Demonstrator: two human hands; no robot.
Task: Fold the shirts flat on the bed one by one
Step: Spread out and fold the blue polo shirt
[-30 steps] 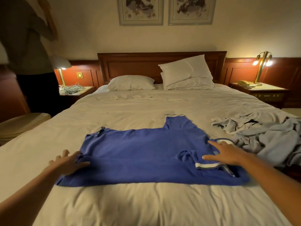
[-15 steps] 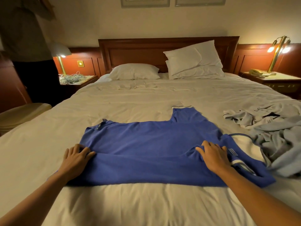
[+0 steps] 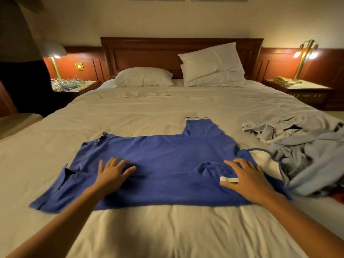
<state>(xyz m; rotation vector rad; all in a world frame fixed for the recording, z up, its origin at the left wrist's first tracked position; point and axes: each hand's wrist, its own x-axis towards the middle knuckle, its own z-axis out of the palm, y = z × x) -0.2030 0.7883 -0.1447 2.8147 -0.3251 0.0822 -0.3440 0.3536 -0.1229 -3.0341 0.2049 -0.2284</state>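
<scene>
Shirt point(image 3: 167, 164) laid crosswise on bed point(image 3: 167, 229), long axis left to right, collar point(image 3: 264, 158) rightward; left hand point(image 3: 113, 174) and right hand point(image 3: 245, 176) press flat, fingers point(image 3: 240, 162) splayed, far sleeve point(image 3: 201, 129) nearer the right.

Shirt point(image 3: 167, 164) lying flat at the centre of the bed point(image 3: 167, 108), left hand point(image 3: 111, 174) and right hand point(image 3: 245, 177) resting on it, clothing heap point(image 3: 307, 155) just to its right, pillows point(image 3: 212, 64) behind against the headboard point(image 3: 149, 53).
</scene>
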